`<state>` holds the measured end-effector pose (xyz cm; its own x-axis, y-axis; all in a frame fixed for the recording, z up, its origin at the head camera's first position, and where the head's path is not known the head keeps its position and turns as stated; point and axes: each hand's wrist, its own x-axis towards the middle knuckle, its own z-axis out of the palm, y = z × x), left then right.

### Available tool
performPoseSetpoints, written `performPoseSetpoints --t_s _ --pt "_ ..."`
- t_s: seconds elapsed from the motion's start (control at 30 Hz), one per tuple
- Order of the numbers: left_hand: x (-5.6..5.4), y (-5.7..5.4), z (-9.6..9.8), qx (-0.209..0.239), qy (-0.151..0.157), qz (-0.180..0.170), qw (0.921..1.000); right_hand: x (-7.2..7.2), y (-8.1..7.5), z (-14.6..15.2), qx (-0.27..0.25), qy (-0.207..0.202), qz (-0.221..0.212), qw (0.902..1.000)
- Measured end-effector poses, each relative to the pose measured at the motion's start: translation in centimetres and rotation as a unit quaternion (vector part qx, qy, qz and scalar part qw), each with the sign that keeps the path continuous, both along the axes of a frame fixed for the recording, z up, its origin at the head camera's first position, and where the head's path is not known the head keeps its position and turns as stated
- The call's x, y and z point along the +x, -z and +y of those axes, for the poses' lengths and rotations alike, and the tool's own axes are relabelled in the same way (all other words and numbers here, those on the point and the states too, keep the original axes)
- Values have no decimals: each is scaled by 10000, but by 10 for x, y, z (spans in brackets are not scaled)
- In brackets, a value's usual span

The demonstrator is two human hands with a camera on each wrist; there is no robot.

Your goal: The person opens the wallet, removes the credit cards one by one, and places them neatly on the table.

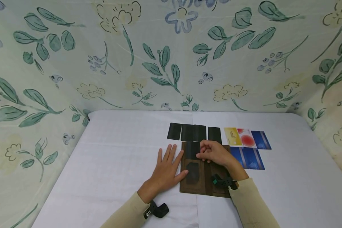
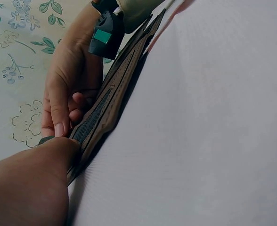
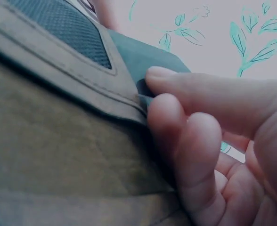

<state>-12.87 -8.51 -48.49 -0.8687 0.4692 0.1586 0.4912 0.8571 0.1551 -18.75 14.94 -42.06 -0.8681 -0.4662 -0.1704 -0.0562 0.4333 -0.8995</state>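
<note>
A brown wallet (image 1: 206, 177) lies unfolded on the white cloth, a dark mesh window (image 1: 192, 173) in its left half. Over the top of that half lies a black card (image 1: 192, 150), its lower edge at the wallet's inner panel. My right hand (image 1: 215, 153) pinches the card's right edge between thumb and fingers; the right wrist view shows the thumb on the grey-black card (image 3: 148, 56) beside the stitched leather. With fingers spread, my left hand (image 1: 166, 169) rests at the wallet's left edge, thumb on the leather. In the left wrist view the wallet (image 2: 115, 101) appears edge-on.
Several black cards (image 1: 175, 131) form a row beyond the wallet. To their right lie a yellow card (image 1: 232, 136), a white card with red circles (image 1: 246, 138) and several blue cards (image 1: 260, 139). A floral cloth (image 1: 159, 88) hangs behind the table.
</note>
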Motion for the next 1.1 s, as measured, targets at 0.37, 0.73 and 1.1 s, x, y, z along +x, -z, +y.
performPoseSetpoints --t_s 0.37,0.73,1.1 --pt "0 0 -1 22 17 26 10000 0 1 0 -95 37 -35 9999" --pt "-1 0 0 -14 14 8 10000 -1 4 0 -11 2 -29 10000" --pt "0 -1 0 42 11 -36 10000 -13 35 9 -254 -165 117 9995"
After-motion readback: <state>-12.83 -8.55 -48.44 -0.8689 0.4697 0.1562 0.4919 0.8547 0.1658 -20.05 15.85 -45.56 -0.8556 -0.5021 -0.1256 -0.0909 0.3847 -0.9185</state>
